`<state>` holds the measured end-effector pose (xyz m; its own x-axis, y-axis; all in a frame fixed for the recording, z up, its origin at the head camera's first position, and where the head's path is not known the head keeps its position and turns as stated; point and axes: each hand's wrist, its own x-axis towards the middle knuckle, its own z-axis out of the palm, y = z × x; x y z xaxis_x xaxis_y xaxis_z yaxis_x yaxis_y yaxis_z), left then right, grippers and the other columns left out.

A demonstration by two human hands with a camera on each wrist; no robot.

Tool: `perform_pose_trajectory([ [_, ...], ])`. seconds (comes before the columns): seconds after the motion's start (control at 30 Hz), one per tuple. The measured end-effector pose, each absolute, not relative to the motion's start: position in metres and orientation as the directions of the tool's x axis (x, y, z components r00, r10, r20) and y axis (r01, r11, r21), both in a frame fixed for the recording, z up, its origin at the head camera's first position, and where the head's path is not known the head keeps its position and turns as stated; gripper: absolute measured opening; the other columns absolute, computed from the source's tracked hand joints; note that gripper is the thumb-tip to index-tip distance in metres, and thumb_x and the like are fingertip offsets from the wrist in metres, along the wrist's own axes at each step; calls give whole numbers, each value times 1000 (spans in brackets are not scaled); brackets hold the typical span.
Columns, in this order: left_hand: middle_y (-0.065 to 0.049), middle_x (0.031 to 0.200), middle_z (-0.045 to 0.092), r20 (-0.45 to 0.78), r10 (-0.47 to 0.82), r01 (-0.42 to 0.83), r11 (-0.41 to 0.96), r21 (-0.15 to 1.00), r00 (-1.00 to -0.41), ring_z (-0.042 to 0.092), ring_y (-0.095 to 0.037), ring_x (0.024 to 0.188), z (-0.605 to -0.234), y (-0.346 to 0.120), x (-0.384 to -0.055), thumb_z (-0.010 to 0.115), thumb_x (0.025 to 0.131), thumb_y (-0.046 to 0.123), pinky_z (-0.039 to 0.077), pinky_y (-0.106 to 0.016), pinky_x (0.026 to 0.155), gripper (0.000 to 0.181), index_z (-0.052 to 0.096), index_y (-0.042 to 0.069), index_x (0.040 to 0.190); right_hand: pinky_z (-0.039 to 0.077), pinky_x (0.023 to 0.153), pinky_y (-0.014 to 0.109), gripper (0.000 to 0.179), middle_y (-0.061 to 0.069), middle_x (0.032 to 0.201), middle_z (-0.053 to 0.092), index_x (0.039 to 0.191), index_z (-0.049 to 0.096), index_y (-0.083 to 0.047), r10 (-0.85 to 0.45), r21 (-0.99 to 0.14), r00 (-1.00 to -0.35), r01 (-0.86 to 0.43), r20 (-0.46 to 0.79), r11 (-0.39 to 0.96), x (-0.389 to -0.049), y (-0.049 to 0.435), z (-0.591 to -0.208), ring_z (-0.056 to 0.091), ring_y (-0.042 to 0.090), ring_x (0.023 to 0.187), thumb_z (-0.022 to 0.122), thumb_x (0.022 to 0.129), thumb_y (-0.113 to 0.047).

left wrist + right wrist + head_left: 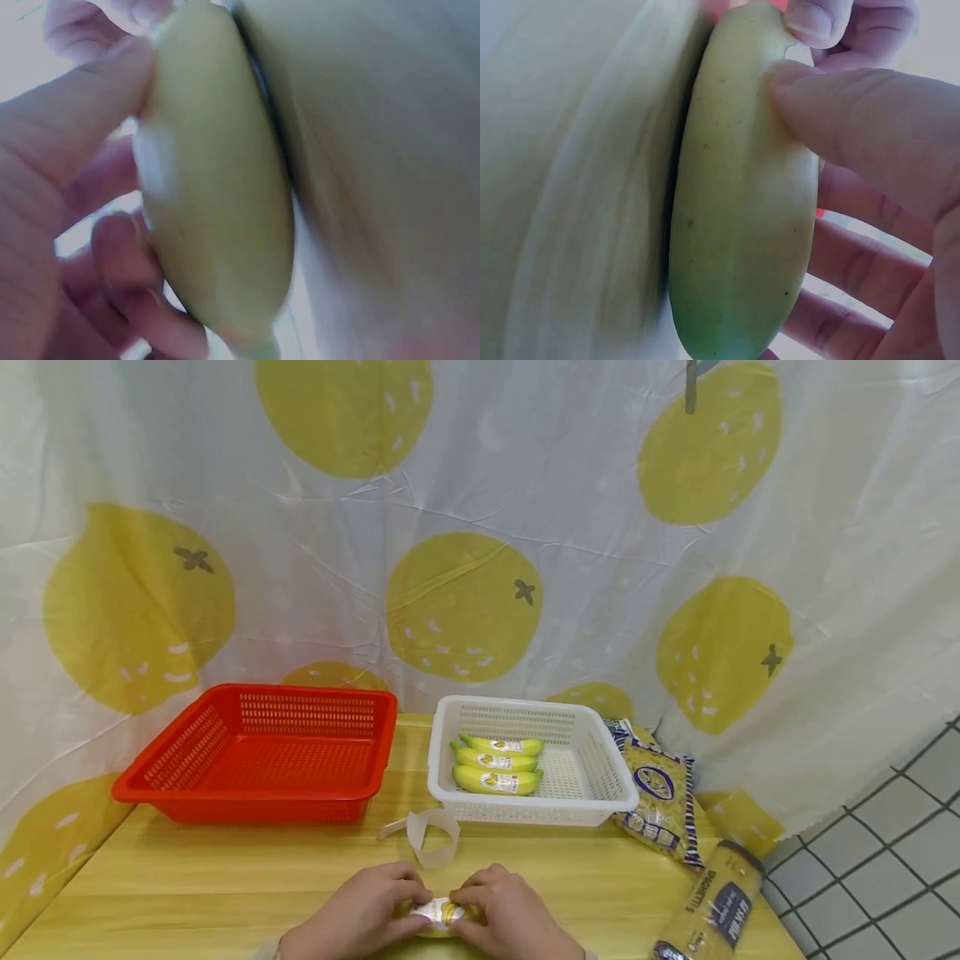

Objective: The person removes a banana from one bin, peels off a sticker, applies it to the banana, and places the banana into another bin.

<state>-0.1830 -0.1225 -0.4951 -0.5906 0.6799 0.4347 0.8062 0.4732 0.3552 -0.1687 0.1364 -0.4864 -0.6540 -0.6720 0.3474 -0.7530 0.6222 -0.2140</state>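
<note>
A yellow banana (435, 932) with a white printed label (431, 910) lies low in front of me on the wooden table. My left hand (375, 906) grips its left end, thumb on the near side and fingers curled over the far side. At the other end my right hand (506, 910) holds it the same way. The left wrist view shows the banana (214, 165) close up against the tabletop, left thumb and fingers around it. In the right wrist view the banana (742, 180) is greenish at one end, and the right thumb presses near the label's edge.
Just beyond my hands lies a curled pale strip (453, 839). A red basket (247, 806) stands at the back left. Beside it, a white basket (525, 810) holds three labelled bananas (495, 781). To the right are a pasta bag (660, 793) and a spaghetti package (712, 902).
</note>
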Motion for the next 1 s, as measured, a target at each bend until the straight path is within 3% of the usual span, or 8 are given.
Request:
perform_pose_trajectory([
  [0.17,12,103,64,378,668,754,458,470,-641,48,10,69,-487,-128,-189,82,87,40,44,-11,59,22,79,20,96,48,79,14,26,-14,103,72,108,78,-20,-702,-221,-651,-759,289,613,-172,143,-480,61,-1,93,78,91,-39],
  [0.3,6,105,67,422,598,712,408,571,-681,50,9,66,-481,-132,-201,82,88,35,46,-15,56,26,78,16,105,48,79,16,24,-18,101,67,105,76,-22,-701,-290,-696,-710,155,641,-176,155,-470,57,-4,91,81,89,-38],
  [0.43,-2,102,72,454,376,586,418,695,-807,54,1,58,-470,-128,-221,80,91,28,46,-21,48,30,75,14,117,48,78,17,24,-18,98,64,104,76,-21,-694,-340,-719,-661,33,669,-179,170,-460,54,-6,87,82,85,-35],
  [0.5,-5,104,73,390,263,469,420,777,-882,58,-7,53,-465,-124,-231,79,92,27,43,-23,44,33,72,16,122,48,77,16,24,-18,96,63,103,77,-20,-702,-348,-712,-657,-3,668,-181,177,-456,53,-6,84,83,83,-32],
  [0.6,-10,110,72,230,160,273,348,897,-960,63,-20,53,-461,-114,-247,80,91,25,49,-28,48,42,68,16,130,47,76,15,25,-18,95,63,103,77,-19,-706,-354,-707,-648,-50,674,-183,187,-451,53,-6,83,83,81,-28],
  [0.73,-14,114,69,94,124,121,232,965,-988,64,-23,56,-462,-97,-259,79,92,24,54,-33,53,43,67,15,133,48,77,16,25,-19,94,63,100,77,-19,-699,-330,-710,-641,-90,693,-186,198,-448,54,-5,84,84,77,-25],
  [1.0,-11,102,68,57,47,62,98,993,-997,57,-18,59,-470,-81,-268,76,95,23,44,-22,50,33,72,12,126,41,74,13,22,-19,93,63,97,76,-22,-746,-203,-665,-725,-44,658,-187,216,-443,49,-3,83,84,77,-25],
])
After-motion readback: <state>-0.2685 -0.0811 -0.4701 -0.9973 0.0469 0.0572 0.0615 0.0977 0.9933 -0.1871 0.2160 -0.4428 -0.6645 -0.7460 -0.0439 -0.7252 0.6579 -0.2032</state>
